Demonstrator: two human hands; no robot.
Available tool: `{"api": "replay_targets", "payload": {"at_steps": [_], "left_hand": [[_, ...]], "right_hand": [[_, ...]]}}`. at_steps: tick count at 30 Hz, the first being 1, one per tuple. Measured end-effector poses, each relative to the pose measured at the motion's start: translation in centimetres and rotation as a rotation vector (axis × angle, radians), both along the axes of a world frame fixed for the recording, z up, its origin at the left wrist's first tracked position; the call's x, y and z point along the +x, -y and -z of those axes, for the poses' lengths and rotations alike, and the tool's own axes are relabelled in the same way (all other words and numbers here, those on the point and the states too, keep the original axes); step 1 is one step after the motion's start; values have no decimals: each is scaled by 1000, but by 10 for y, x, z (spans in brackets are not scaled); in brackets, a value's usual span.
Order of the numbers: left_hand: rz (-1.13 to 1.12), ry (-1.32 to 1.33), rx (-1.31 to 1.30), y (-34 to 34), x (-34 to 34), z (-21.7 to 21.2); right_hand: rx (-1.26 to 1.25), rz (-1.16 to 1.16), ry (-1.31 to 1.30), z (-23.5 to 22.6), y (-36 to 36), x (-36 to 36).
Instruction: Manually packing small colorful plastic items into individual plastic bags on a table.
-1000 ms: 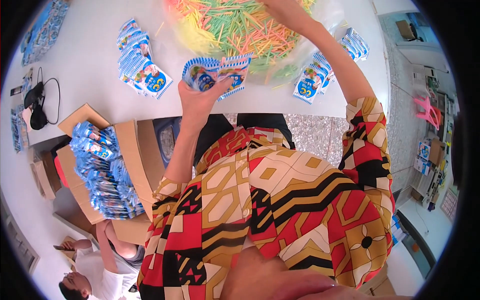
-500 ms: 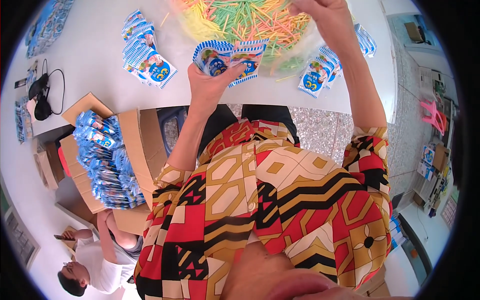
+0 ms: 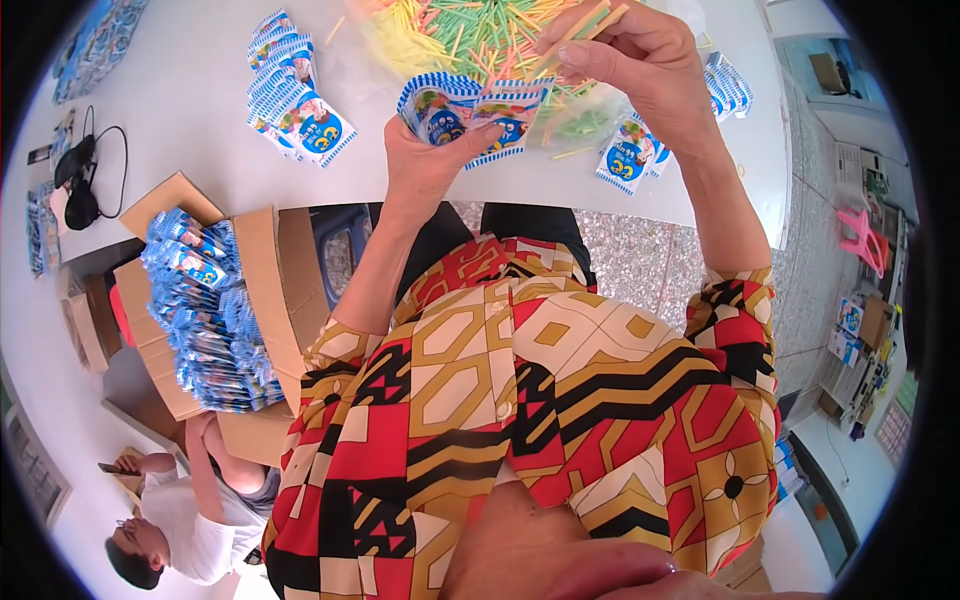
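**Stick-packing station: lots done, lots still sitting in the pile**

Only one view here, the head camera looking down, so going through that.

The left hand is gripping a fanned bunch of small blue-and-white printed plastic packets, thumb pressing across the front of them, just above the near edge of the white table. The right hand is pinching a few thin coloured sticks between fingertips and thumb, hovering right beside the top of those packets. I'm reading that as sticks going into a packet, but whether the packet mouth is open is too small to tell.

Progress, as a judgement: a brown cardboard box to the left is holding stacked rows of blue packets, so a good chunk looks finished. Still to go: a big heap of loose yellow, green and orange sticks is lying on the table behind the hands, plus a loose stack of packets on the left and a few more packets on the right. I'd say mid-job.

Another person in a white shirt is sitting down at lower left, not involved.
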State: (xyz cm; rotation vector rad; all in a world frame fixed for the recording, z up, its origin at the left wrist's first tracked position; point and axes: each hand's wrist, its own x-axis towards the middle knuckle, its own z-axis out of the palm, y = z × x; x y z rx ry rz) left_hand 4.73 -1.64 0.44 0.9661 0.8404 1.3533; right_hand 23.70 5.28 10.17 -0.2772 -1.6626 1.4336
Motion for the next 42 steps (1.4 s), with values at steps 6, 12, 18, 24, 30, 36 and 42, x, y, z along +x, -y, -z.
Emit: {"api": "replay_targets", "payload": {"at_steps": [6, 12, 18, 24, 30, 36, 42], "left_hand": [[25, -11, 23, -1, 3, -1], [18, -17, 26, -3, 3, -3], [55, 80, -1, -6, 10, -3], [56, 121, -10, -6, 11, -4], [85, 35, -5, -5, 13, -9], [52, 63, -42, -4, 7, -13], [60, 102, -41, -8, 6, -11]], "right_hand": [[324, -182, -182, 41, -28, -2], [116, 56, 254, 3, 5, -1], [467, -19, -11, 38, -19, 0], [52, 183, 440, -5, 13, 2], [503, 285, 857, -4, 28, -19], [163, 343, 555, -14, 17, -9], [-209, 351, 528, 46, 15, 18]]}}
